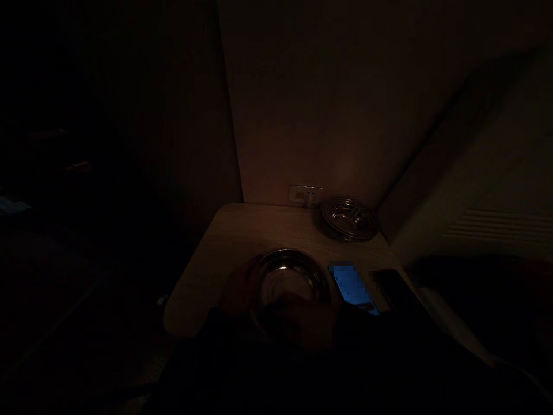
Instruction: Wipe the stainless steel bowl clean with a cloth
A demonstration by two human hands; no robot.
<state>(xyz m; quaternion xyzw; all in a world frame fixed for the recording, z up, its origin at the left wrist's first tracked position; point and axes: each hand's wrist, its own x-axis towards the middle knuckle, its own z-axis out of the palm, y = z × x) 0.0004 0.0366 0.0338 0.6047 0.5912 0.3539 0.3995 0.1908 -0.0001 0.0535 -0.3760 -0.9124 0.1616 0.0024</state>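
Observation:
The room is very dark. A shiny steel bowl (pixel 287 279) sits near the front of a small light wooden table (pixel 242 230). My left hand (pixel 237 288) curls round the bowl's left rim, holding it. My right hand (pixel 309 323) rests over the bowl's near rim, its fingers lost in shadow. Both arms are in dark sleeves.
A steel plate (pixel 349 219) lies at the table's back right, next to a wall socket (pixel 305 194). A phone with a lit blue screen (pixel 352 286) and a dark flat object (pixel 395 291) lie right of the bowl. A pale bed edge (pixel 475 190) stands at right.

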